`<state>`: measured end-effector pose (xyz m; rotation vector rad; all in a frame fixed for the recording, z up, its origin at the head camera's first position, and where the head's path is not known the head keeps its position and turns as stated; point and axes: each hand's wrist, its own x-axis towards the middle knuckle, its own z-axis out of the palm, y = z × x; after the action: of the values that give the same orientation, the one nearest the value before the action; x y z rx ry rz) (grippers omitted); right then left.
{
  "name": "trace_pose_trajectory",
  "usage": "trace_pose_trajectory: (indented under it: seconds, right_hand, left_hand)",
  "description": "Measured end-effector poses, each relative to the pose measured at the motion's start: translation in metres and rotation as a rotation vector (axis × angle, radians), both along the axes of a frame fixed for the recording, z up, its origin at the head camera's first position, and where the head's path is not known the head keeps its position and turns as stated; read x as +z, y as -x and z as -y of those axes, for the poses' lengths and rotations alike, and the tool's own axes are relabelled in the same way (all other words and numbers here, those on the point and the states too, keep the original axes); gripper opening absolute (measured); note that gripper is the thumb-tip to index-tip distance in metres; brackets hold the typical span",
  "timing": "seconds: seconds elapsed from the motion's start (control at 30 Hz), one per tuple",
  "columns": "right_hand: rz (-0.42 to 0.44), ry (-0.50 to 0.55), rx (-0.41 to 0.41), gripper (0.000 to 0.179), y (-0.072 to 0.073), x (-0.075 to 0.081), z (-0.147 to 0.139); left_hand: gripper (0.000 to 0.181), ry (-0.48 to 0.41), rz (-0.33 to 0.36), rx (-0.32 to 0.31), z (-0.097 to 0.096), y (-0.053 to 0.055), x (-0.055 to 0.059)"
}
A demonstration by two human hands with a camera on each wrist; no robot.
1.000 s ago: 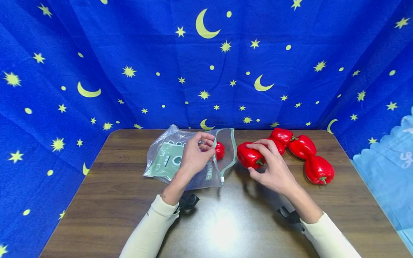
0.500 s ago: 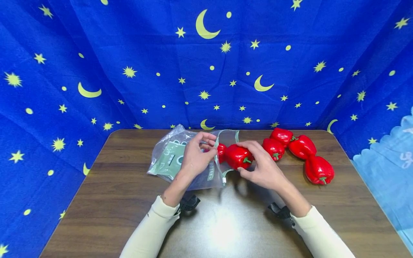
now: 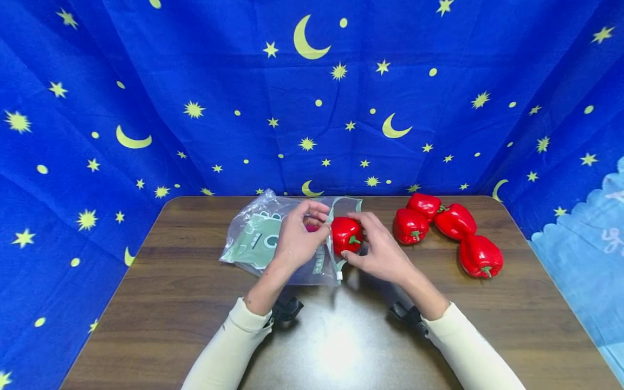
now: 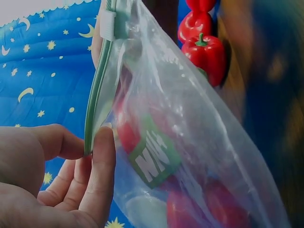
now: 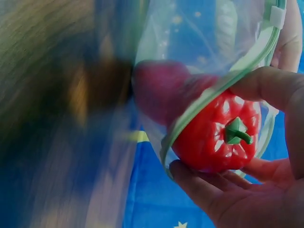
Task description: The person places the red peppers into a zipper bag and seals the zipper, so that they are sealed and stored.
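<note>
A clear plastic zip bag (image 3: 317, 273) with a green printed panel lies on the table, its mouth facing right. My left hand (image 3: 303, 233) pinches the upper edge of that mouth between thumb and fingers, as the left wrist view shows. In my right hand (image 3: 385, 252) is a red bell pepper (image 5: 221, 135), stem toward the palm, partly inside the bag's green-edged opening. Deeper in the bag, another red bell pepper (image 5: 159, 90) shows through the plastic. The white zip slider (image 3: 339, 275) sits at the near end of the mouth.
Several more red bell peppers (image 3: 411, 226) stand in a cluster on the wooden table (image 3: 195, 325), right of my right hand. A blue star-and-moon curtain (image 3: 253, 157) hangs close behind the table's far edge and along both sides.
My right hand has carried the red bell pepper leftward from beside the cluster into the bag's mouth. My left hand has kept its pinch on the bag's edge.
</note>
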<state>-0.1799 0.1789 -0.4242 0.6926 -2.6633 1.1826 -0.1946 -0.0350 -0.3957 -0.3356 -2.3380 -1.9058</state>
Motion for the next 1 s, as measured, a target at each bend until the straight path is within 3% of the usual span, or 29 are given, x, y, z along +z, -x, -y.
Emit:
trace_pose_trajectory:
  seconds: [0.33, 0.53, 0.8, 1.0]
  right_hand:
    - [-0.044, -0.075, -0.102, 0.081, 0.014, -0.005, 0.017]
    - [-0.060, -0.065, -0.151, 0.074, 0.019, -0.005, 0.023]
    - [-0.020, 0.077, -0.098, 0.065, 0.022, -0.008, 0.024]
    - [-0.041, 0.091, -0.079, 0.058, 0.021, -0.007, 0.021]
  left_hand:
    - [0.028, -0.004, -0.013, -0.016, 0.000, 0.000, -0.001]
    - [0.028, -0.020, -0.004, -0.015, 0.000, 0.001, -0.002]
    - [0.030, 0.019, -0.012, 0.011, 0.001, 0.005, -0.005]
    - [0.029, 0.022, -0.013, 0.016, 0.001, 0.006, -0.006]
